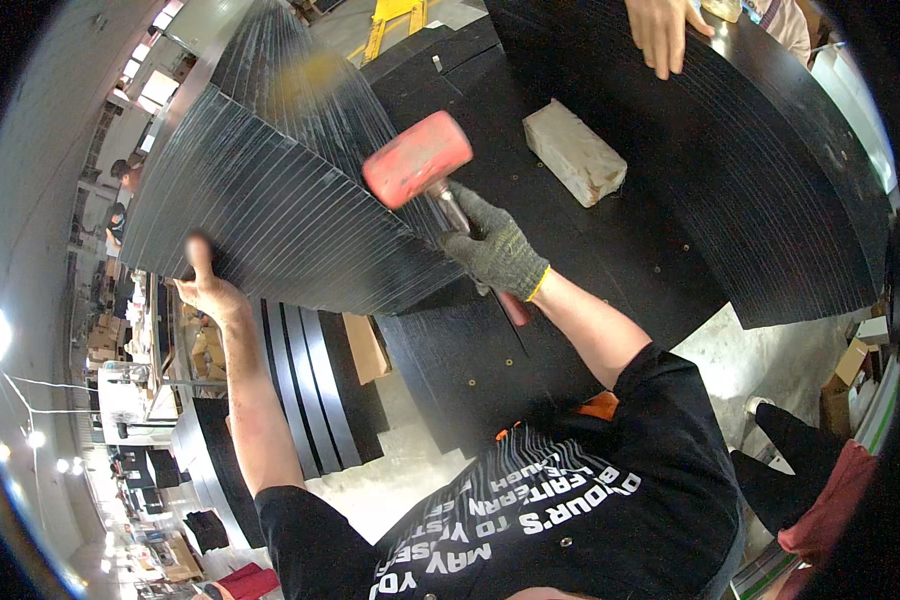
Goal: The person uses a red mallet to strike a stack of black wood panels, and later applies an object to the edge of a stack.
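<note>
My right hand (pixel 495 250), in a dark grey knit glove with a yellow cuff edge, is closed around the handle of a red-headed mallet (pixel 417 160). The mallet head is slightly blurred and appears over the edge of a fanned stack of thin black panels (pixel 280 210). At the near left corner of that stack, my bare left hand (pixel 215 290) touches its side with the thumb stretched up along it. Some of its fingers are hidden. Right of the mallet, a worn grey block (pixel 575 155) lies on the black work surface (pixel 530 370).
A second curved stack of black panels (pixel 770 190) stands at the right, with another person's hand (pixel 663 35) resting on it. Long black strips (pixel 305 380) and a cardboard piece (pixel 367 347) lie below the left stack. A yellow frame (pixel 390 22) stands at the far side.
</note>
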The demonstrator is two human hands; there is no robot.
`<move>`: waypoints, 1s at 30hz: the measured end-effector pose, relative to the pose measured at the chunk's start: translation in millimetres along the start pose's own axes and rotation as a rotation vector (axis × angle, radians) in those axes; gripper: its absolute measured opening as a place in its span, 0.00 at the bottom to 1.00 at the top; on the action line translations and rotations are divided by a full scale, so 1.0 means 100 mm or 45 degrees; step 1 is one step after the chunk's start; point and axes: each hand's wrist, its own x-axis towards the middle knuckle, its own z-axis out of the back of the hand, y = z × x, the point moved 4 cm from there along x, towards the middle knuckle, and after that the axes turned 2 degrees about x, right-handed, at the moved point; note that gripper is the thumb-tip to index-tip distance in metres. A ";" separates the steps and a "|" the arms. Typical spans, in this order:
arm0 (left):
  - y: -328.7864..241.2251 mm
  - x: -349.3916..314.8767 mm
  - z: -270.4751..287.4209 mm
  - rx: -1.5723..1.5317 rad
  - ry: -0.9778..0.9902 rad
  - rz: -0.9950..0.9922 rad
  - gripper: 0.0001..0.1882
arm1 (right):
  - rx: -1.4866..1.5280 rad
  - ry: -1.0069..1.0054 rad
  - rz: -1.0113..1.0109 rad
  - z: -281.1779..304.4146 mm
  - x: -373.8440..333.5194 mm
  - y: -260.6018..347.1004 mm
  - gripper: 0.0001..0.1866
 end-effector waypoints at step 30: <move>0.68 -0.90 0.46 0.357 0.419 0.268 0.32 | -0.391 -0.118 -0.529 0.74 -0.62 -1.15 0.36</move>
